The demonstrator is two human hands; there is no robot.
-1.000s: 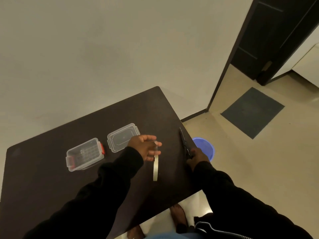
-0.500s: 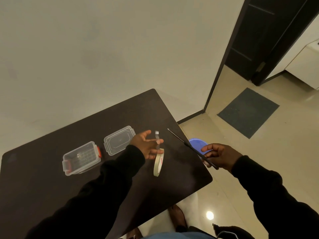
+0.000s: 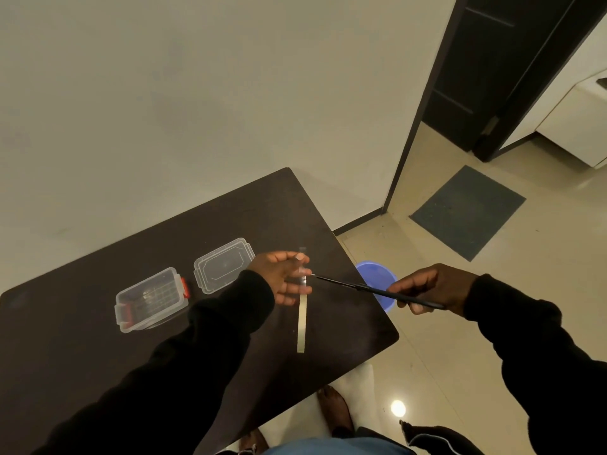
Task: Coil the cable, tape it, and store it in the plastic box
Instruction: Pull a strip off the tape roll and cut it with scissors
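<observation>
the box [image 3: 151, 299] sits open on the dark table [image 3: 82, 323], well left of the left fingers, its red latches on both ends; whether the cable lies inside cannot be told through the clear wall. the lid [image 3: 224, 265] lies flat between box and left hand, just beside the wrist. the left hand [image 3: 281, 278] holds the tape roll [image 3: 302, 323], seen edge-on and hanging below the fingers [image 3: 297, 289], with a short strip of tape [image 3: 302, 257] pulled up past the thumb. the scissors [image 3: 374, 289] point at that strip, tips just at the left fingertips. the right hand [image 3: 433, 288] is clenched around the scissor handles, out past the table edge, above a blue bucket [image 3: 377, 277] on the floor.
</observation>
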